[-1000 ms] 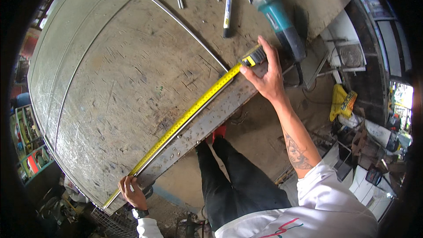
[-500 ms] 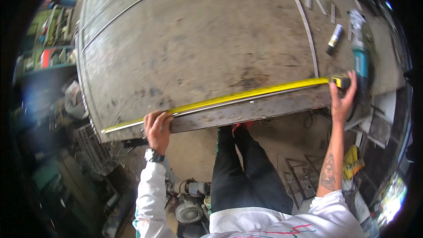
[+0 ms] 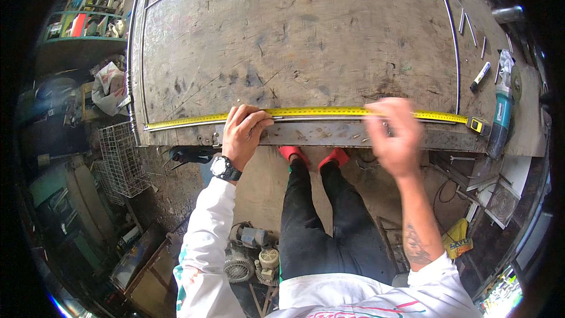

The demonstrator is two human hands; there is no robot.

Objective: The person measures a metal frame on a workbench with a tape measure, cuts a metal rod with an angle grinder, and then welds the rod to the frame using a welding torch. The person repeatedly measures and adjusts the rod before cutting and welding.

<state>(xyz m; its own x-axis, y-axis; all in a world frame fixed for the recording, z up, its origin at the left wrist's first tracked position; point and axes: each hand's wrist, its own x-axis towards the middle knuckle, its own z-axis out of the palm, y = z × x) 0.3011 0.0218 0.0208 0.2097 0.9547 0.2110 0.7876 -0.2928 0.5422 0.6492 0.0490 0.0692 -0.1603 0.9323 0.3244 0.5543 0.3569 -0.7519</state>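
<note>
A yellow tape measure blade (image 3: 318,112) lies stretched along the front of the worktable (image 3: 282,41), beside a thin metal rod (image 3: 329,119). Its black and yellow case (image 3: 475,125) rests at the right, apart from both hands. My left hand (image 3: 242,135) grips at the blade and rod near the table edge, fingers bent and pressed together. Over the right half of the blade, my right hand (image 3: 395,138) is smeared by motion, so its fingers do not show clearly. The hand partly covers the blade.
At the right lie a teal angle grinder (image 3: 502,106), a marker (image 3: 481,76) and several short metal pieces (image 3: 471,29). Thin rods form a frame (image 3: 453,41) on the tabletop. A wire basket (image 3: 122,156) is at the left; motors (image 3: 253,253) sit below the table.
My right hand has left the tape case and moved left over the blade. The case stays on the table, blade still out. My left hand has moved slightly right along the edge; the view has shifted.
</note>
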